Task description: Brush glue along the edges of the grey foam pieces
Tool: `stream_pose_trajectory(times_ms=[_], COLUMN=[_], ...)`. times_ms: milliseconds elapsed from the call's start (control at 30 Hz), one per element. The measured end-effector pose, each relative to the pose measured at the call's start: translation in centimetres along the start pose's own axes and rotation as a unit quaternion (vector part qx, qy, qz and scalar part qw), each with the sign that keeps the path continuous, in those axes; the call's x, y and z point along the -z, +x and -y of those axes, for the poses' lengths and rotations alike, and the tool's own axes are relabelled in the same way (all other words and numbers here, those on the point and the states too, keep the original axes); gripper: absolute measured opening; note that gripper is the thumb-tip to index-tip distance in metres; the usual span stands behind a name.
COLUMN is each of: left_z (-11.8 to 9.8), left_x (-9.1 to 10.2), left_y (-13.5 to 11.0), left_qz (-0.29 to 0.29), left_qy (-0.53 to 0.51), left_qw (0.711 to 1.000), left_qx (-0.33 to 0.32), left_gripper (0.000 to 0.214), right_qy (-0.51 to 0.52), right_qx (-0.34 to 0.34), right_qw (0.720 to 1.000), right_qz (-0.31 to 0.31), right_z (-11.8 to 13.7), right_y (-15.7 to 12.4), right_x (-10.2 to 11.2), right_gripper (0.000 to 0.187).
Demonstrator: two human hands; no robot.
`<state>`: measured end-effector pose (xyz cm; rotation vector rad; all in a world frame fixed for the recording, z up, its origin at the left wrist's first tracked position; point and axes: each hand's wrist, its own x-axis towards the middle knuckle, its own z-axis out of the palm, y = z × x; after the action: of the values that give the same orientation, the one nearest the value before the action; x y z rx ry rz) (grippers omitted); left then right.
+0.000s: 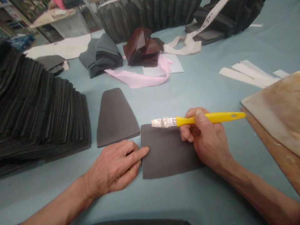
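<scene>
A flat dark grey panel (164,156), apparently leather or a similar sheet, lies on the table in front of me. My left hand (114,165) rests at its left edge, index finger stretched onto the surface and the other fingers partly bent; it holds nothing that I can see. My right hand (206,137) grips a paintbrush (211,118) by its yellow handle, above the panel. The brush points left, its pale, crusted bristles over the panel's upper left edge. A second dark panel (117,117), tapered towards its far end, lies left of the first.
A tall stack of dark pieces (47,115) stands at the left. Behind lie a grey bundle (102,56), a brown bundle (142,47), a pink strip (140,78) and more dark stacks (150,18). White strips (248,73) and a stained board (278,106) are at the right.
</scene>
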<state>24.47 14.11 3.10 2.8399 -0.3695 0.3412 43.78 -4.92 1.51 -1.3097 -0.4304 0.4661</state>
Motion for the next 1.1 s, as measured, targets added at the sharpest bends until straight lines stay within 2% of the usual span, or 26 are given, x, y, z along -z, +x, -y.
stream_pose_trajectory(times_ms=[167,367,567,700,867,1100], left_z=[-0.1,-0.1,0.0,0.3,0.4,0.3], left_x=[-0.2,-0.5,-0.2,-0.2,-0.5,-0.9], left_y=[-0.3,-0.7,-0.3,-0.1,-0.2,-0.1], left_qz=[-0.033,-0.025,-0.014,-0.005,-0.016,-0.028], left_qy=[0.017,0.037,0.044,0.037,0.034,0.035], left_qw=[0.999,0.999,0.999,0.999,0.999,0.999], left_qx=[0.015,0.024,0.012,0.003,-0.003,-0.001], left_gripper=[0.029,0.024,0.027,0.031,0.031,0.028], right_qy=[0.010,0.043,0.061,0.047,0.016,-0.084], right_qx=[-0.007,-0.010,-0.018,-0.026,0.011,0.032], right_qw=[1.000,0.999,0.998,0.998,1.000,0.994], right_qz=[-0.004,-0.002,0.010,0.012,-0.008,0.066], right_z=[-0.2,-0.7,-0.3,0.2,1.5,2.8], right_y=[0.0,0.2,0.6,0.7,0.9,2.4], right_x=[0.2,0.4,0.0,0.2,0.5,-1.1], right_gripper=[0.044,0.044,0.054,0.055,0.054,0.052])
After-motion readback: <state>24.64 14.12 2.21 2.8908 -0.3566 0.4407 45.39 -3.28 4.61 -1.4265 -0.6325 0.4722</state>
